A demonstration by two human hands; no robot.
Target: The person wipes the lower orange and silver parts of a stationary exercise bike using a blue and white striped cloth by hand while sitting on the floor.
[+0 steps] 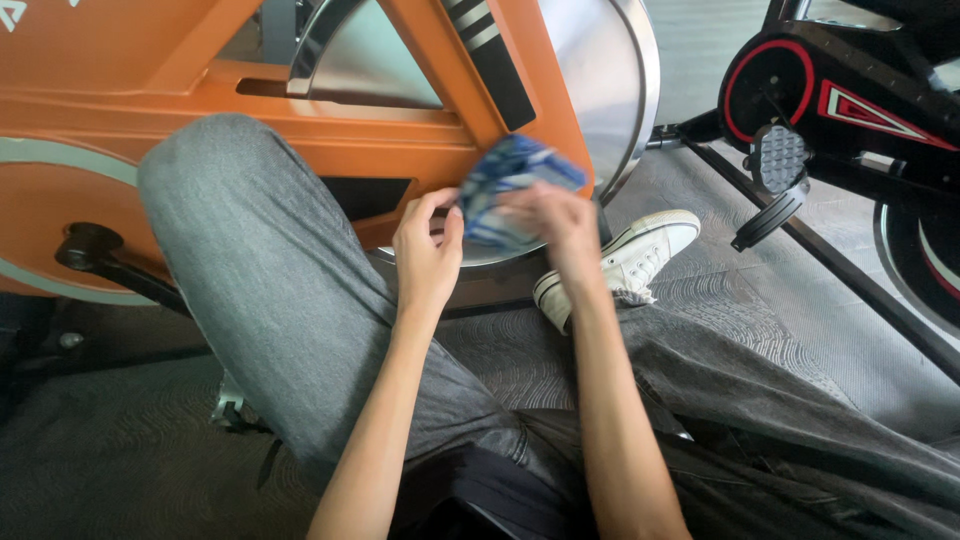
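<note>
The person sits on the floor (800,330), a grey carpet with a fine ribbed, wavy weave, facing an orange exercise bike (150,90). Both hands are raised in front of the bike's lower frame and share a crumpled blue-and-white cloth (510,185), soft and bunched, blurred in the frame. The left hand (428,250) pinches the cloth's left edge, thumb and fingers drawn narrow around the fabric. The right hand (550,225) closes over its lower right part, fingers curled into the folds. The cloth lies against the rim of the flywheel (600,70), a large smooth disc of brushed silver metal with a rounded edge, near where the painted orange frame crosses it.

The bike's frame is glossy, flat-sided and angular, with a pale grey-green curved band at its left edge. A black crank arm (95,255) sticks out at the lower left. The person wears loose grey trousers (260,270) of a soft, heathered knit; the left knee is bent up high. A white canvas sneaker (630,260) with a rubber toe cap rests on the carpet just right of the flywheel. At the right edge stands a black bike with red trim (860,90), its studded black pedal (778,160) hanging toward the floor.
</note>
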